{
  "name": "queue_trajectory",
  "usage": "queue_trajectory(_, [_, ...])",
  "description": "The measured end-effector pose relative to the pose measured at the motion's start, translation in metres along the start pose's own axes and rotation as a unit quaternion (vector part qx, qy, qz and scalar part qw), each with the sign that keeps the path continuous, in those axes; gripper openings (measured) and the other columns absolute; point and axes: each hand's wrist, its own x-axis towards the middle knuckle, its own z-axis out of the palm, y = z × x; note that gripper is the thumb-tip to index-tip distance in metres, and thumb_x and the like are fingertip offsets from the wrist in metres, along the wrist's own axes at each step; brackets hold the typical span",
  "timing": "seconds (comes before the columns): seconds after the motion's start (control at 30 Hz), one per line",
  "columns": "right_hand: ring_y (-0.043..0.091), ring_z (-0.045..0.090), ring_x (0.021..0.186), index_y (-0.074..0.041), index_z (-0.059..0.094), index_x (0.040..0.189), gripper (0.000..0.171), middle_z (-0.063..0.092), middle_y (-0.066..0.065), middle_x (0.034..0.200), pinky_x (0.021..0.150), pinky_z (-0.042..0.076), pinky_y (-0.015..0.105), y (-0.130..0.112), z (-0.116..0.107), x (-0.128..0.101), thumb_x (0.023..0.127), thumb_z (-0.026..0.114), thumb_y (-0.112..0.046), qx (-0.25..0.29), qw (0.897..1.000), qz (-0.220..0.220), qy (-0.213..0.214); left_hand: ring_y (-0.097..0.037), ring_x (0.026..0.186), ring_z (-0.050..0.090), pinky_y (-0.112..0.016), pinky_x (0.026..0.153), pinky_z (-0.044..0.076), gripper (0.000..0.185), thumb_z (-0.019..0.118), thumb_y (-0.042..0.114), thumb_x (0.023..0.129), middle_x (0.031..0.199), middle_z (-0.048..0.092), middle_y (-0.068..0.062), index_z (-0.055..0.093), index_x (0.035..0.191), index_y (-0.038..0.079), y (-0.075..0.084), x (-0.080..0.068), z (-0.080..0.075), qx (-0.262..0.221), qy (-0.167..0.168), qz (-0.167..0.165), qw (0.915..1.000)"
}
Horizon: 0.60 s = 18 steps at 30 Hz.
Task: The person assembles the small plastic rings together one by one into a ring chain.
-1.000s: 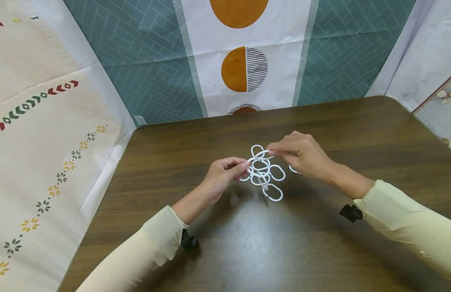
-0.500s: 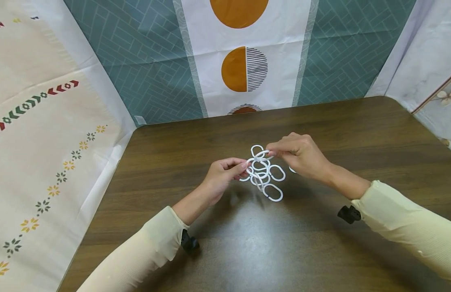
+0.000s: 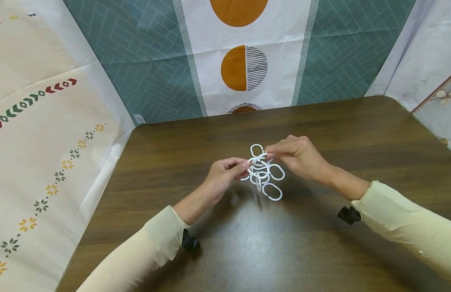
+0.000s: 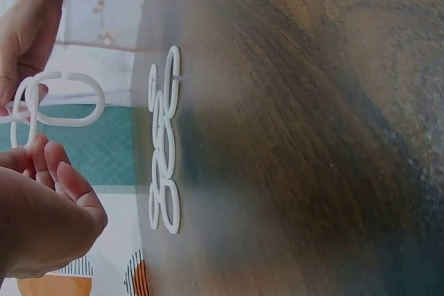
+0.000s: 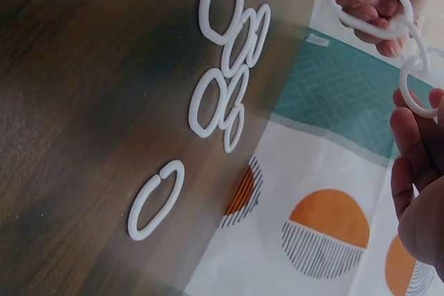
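Note:
In the head view my left hand [image 3: 221, 178] pinches a white plastic chain link between thumb and fingertips, above the table. Facing it, my right hand [image 3: 300, 156] pinches another white link [image 5: 409, 98] at its end. The held links are hooked together, and one hanging link [image 4: 76, 121] with a small gap in its side dangles from them in the left wrist view. Below both hands, several loose oval links [image 3: 272, 192] lie in a cluster on the tabletop. One link [image 5: 156, 199] lies apart from the cluster in the right wrist view; my right hand hides it in the head view.
The brown wooden table [image 3: 174, 158] reaches back to a teal patterned cloth [image 3: 148, 73] with a white panel of orange circles. A cream embroidered cloth [image 3: 46, 162] hangs along the left side. Black wrist cameras [image 3: 190, 242] sit at both cuffs.
My right hand has shifted slightly left, bringing its link closer over the one in my left hand. The hanging link has turned more edge-on. My left hand stays nearly still.

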Motion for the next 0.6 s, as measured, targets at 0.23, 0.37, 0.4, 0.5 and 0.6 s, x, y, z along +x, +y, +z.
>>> queue_trajectory(0.23, [0.009, 0.058, 0.065, -0.002, 0.077, 0.089, 0.024, 0.073, 0.002, 0.080, 0.063, 0.034, 0.023, -0.0010, 0.0052, 0.0037, 0.072, 0.074, 0.014, -0.014, 0.999, -0.038, 0.013, -0.024, 0.085, 0.064, -0.042, 0.083, 0.048, 0.023, 0.066, 0.012, 0.091, 0.088, 0.069, -0.009, 0.068, 0.108, -0.003, -0.0001, -0.0009, -0.0009, 0.028, 0.011, -0.015, 0.9994])
queue_trajectory(0.37, [0.010, 0.061, 0.067, -0.002, 0.077, 0.089, 0.022, 0.073, 0.002, 0.081, 0.063, 0.033, 0.022, -0.0012, 0.0066, 0.0063, 0.073, 0.074, 0.013, -0.034, 0.998, -0.044, 0.016, -0.023, 0.088, 0.063, -0.041, 0.084, 0.046, 0.026, 0.068, 0.011, 0.089, 0.093, 0.069, -0.004, 0.068, 0.112, 0.000, -0.0008, -0.0017, -0.0034, 0.036, 0.034, -0.017, 0.9986])
queue_trajectory(0.4, [0.011, 0.061, 0.068, -0.002, 0.077, 0.089, 0.022, 0.073, 0.002, 0.081, 0.063, 0.033, 0.022, -0.0013, 0.0069, 0.0067, 0.074, 0.074, 0.012, -0.038, 0.998, -0.044, 0.016, -0.020, 0.087, 0.062, -0.039, 0.083, 0.046, 0.026, 0.070, 0.011, 0.088, 0.092, 0.069, -0.002, 0.068, 0.111, -0.001, -0.0009, -0.0018, -0.0039, 0.036, 0.039, -0.015, 0.9985])
queue_trajectory(0.5, [0.011, 0.062, 0.068, -0.003, 0.077, 0.090, 0.020, 0.073, 0.003, 0.081, 0.063, 0.032, 0.022, -0.0016, 0.0078, 0.0076, 0.074, 0.074, 0.011, -0.045, 0.998, -0.042, 0.019, -0.012, 0.081, 0.059, -0.031, 0.078, 0.047, 0.026, 0.072, 0.006, 0.085, 0.088, 0.067, 0.000, 0.067, 0.109, -0.004, -0.0012, -0.0019, -0.0043, 0.026, 0.041, -0.006, 0.9988])
queue_trajectory(0.6, [0.011, 0.062, 0.070, -0.003, 0.077, 0.090, 0.020, 0.072, 0.003, 0.082, 0.063, 0.032, 0.022, -0.0013, 0.0096, 0.0083, 0.074, 0.074, 0.009, -0.043, 0.998, -0.038, 0.021, -0.009, 0.079, 0.058, -0.024, 0.073, 0.047, 0.025, 0.073, 0.003, 0.083, 0.087, 0.067, 0.001, 0.068, 0.107, -0.004, -0.0013, -0.0019, -0.0031, 0.014, 0.032, 0.006, 0.9994])
